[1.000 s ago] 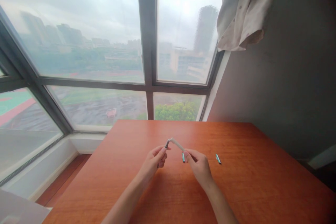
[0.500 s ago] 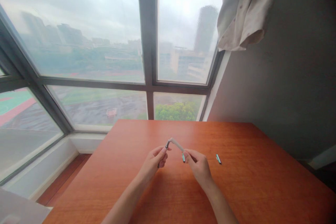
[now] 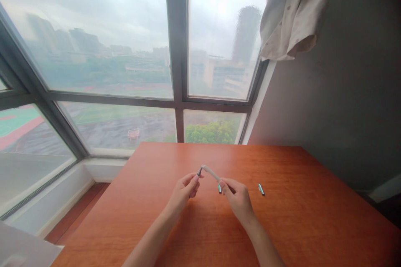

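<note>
My left hand [image 3: 184, 187] is closed around a slim dark pen-like piece [image 3: 199, 171], which points up and to the right. A pale, narrow tube [image 3: 211, 172] is pinched in my right hand [image 3: 235, 195] and slants up to the left. The tips of the two pieces meet or nearly meet above the table; I cannot tell whether they touch. Just left of my right fingers lies a small green-and-dark piece [image 3: 219, 188], partly hidden by them. Farther right, a similar green piece with a dark edge [image 3: 261, 189] rests on the tabletop.
The reddish-brown wooden table [image 3: 163, 156] reaches to the window frame [image 3: 179, 123]. A grey wall [image 3: 300, 104] rises behind its right side. Pale spotted cloth [image 3: 290, 16] hangs at the upper right, well above the tabletop.
The tip of the pale tube has dropped very slightly. Both hands stay almost where they were, still gripping their pieces.
</note>
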Demonstrator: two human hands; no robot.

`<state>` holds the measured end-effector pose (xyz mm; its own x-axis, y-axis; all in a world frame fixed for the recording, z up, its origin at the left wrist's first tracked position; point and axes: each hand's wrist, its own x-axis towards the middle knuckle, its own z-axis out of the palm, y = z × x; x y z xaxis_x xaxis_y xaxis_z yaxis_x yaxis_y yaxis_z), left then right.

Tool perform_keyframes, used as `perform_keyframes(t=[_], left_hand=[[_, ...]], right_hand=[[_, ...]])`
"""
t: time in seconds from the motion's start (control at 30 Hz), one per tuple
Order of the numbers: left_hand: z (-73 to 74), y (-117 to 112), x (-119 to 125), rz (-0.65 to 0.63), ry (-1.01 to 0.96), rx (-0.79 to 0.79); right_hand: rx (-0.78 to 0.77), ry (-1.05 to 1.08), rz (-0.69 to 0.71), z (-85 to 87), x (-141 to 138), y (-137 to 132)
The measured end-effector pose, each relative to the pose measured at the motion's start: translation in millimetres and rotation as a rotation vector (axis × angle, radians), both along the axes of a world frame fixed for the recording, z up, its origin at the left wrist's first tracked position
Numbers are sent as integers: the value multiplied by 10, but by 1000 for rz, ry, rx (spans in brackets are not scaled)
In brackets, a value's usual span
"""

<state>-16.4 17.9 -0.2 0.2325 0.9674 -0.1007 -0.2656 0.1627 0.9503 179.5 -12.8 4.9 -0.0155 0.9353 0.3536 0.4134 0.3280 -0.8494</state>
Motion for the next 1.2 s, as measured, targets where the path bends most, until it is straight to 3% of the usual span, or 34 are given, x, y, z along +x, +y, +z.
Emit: perform_keyframes(t=[0.17,0.9,1.2], left_hand=[[-7,15,-12,33,9,18],[-34,12,-6,78,47,80],[28,-15,0,99,69,86]], right_hand=[[-19,24,-60,-2,19,3],[-49,33,0,-48,-5,11],[-52,25,10,-24,2,3]])
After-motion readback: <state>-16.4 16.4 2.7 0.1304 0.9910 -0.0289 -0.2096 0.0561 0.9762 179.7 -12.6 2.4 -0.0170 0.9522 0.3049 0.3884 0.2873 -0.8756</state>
